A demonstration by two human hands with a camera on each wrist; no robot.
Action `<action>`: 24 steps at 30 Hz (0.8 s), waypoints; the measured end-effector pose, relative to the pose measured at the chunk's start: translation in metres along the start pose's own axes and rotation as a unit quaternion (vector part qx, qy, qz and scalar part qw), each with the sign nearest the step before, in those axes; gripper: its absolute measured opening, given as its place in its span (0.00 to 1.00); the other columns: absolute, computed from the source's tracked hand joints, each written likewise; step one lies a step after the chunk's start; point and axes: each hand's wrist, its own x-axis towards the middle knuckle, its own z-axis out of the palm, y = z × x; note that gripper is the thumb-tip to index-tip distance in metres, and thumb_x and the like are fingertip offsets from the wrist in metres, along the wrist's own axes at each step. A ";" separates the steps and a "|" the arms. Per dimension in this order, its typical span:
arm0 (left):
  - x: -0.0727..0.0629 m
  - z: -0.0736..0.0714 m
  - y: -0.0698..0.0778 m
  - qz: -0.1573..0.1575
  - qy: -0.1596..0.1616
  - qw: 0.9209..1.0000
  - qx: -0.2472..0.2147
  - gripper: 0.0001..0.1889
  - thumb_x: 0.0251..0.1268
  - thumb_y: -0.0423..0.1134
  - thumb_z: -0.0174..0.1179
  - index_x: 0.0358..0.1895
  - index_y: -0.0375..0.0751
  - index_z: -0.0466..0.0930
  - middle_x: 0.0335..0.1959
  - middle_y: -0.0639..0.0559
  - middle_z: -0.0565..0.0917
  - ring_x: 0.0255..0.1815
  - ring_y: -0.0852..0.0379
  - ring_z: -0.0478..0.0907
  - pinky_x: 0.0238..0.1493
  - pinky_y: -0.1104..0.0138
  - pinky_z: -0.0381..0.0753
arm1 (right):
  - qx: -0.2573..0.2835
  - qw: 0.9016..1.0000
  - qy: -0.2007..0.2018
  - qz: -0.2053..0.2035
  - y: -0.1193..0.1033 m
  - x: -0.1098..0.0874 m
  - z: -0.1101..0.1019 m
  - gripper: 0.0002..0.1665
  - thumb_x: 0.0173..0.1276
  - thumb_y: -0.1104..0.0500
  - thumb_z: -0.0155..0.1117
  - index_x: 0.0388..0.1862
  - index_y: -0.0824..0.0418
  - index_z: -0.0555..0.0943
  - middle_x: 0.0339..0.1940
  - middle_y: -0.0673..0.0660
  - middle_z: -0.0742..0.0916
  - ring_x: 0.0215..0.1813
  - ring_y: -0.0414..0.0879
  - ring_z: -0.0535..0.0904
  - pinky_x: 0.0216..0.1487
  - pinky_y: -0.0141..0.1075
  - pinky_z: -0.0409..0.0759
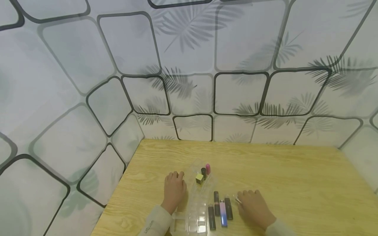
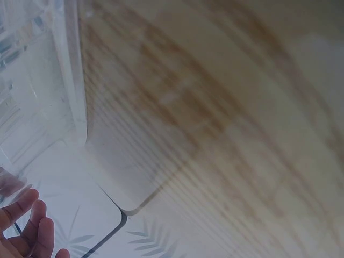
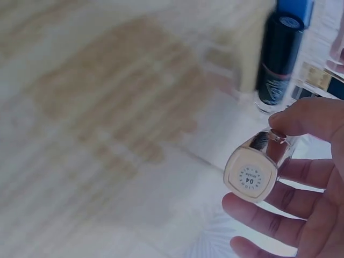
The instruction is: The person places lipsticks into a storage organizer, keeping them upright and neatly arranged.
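My right hand grips a small lipstick tube between thumb and fingers. In the right wrist view its cream base faces the camera, with a round "04" sticker. My left hand lies at the left side of a clear plastic organizer, fingers loosely bent beside its edge. In the left wrist view the fingers show at the lower left, near the clear wall. A yellow-topped box, a black tube and a pink tube stand in the organizer's far part.
Between the organizer and my right hand several cosmetic tubes lie on the wooden table: a black tube, a pink-and-blue tube, a dark tube and another dark tube. A patterned wall borders the table's far edge.
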 end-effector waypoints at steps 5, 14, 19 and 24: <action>0.001 -0.001 0.000 0.005 0.006 1.000 0.005 0.09 0.49 0.33 0.61 0.36 0.41 0.77 0.26 0.49 0.75 0.27 0.55 0.68 0.34 0.63 0.71 | -0.024 0.999 0.032 -0.021 0.001 0.003 -0.008 0.11 0.55 0.53 0.67 0.31 0.56 0.76 0.22 0.49 0.78 0.25 0.42 0.73 0.32 0.37 0.72; 0.000 0.001 -0.001 0.001 -0.004 1.000 0.007 0.09 0.49 0.33 0.61 0.37 0.41 0.77 0.27 0.49 0.75 0.28 0.55 0.68 0.36 0.62 0.71 | 0.022 0.989 0.120 -0.081 -0.004 0.006 -0.024 0.15 0.52 0.53 0.69 0.38 0.57 0.78 0.26 0.46 0.81 0.29 0.39 0.78 0.38 0.41 0.79; 0.000 0.001 0.000 -0.002 -0.003 1.000 0.003 0.10 0.49 0.33 0.61 0.37 0.41 0.77 0.27 0.49 0.76 0.29 0.55 0.69 0.37 0.61 0.72 | 0.060 0.966 0.213 -0.134 -0.005 0.010 -0.026 0.15 0.49 0.55 0.69 0.36 0.55 0.78 0.24 0.41 0.78 0.27 0.31 0.72 0.36 0.36 0.77; 0.000 0.000 0.000 -0.004 -0.005 1.000 0.000 0.10 0.50 0.33 0.60 0.38 0.41 0.77 0.28 0.49 0.76 0.30 0.54 0.69 0.37 0.62 0.72 | 0.081 0.942 0.276 -0.171 -0.008 0.014 -0.028 0.15 0.50 0.54 0.66 0.37 0.56 0.79 0.27 0.43 0.81 0.30 0.34 0.75 0.37 0.35 0.78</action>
